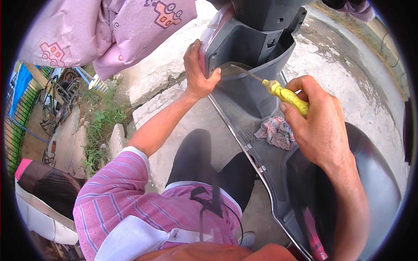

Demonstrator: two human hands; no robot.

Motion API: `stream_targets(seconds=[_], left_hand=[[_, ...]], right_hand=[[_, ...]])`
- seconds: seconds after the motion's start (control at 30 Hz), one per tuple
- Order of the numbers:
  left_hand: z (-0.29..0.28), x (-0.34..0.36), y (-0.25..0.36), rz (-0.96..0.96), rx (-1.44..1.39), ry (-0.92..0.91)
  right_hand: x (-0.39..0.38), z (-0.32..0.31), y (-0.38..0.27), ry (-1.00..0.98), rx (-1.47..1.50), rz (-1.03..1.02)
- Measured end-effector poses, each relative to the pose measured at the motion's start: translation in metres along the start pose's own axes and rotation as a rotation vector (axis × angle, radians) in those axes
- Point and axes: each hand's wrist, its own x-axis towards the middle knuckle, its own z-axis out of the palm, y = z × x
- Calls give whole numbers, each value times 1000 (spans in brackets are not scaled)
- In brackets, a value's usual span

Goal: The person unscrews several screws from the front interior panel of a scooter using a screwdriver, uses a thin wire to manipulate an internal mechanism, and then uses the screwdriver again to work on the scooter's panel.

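My right hand (pixel 320 117) is closed around the yellow handle of a screwdriver (pixel 287 96). Its thin shaft points up and left, toward the grey inner front panel (pixel 248 91) of a scooter. With my left hand (pixel 199 71) I grip the left edge of that front panel, fingers on the outer side and thumb toward the inside. An open storage pocket (pixel 237 45) lies in the panel between my hands. Below the screwdriver, a crumpled patterned cloth (pixel 277 132) rests on the scooter's footboard (pixel 257 152).
The black scooter seat (pixel 374 165) is at the right, beneath my right forearm. A pink printed cover (pixel 117 32) hangs at the upper left. Concrete ground (pixel 161 87) surrounds the scooter. Weeds (pixel 102 135), a bucket (pixel 98 85) and a bicycle (pixel 56 98) are at the left.
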Motion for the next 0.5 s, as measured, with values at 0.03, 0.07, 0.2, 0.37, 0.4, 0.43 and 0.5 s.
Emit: stream_targets(seconds=[0.03,0.07,0.2,0.37,0.4,0.43,0.5], left_hand=[[2,-1,0,3,5,-9],[4,-1,-1,-15,-44,-20],[5,-3,-6,-46,-119,-107],[1,-8,-19,-120,-134,-189],[2,-7,-19,-122,-134,-203],[1,-8,-19,-130,-129,-218],[-3,-7,-21,-136,-126,-234]], right_hand=[[-3,2,9,0,11,2],[-4,4,17,-18,18,-2],[-3,4,43,-96,35,10],[7,16,71,-107,118,-64],[7,16,73,-117,134,-43],[7,18,75,-135,155,-21],[7,18,77,-157,178,-6]])
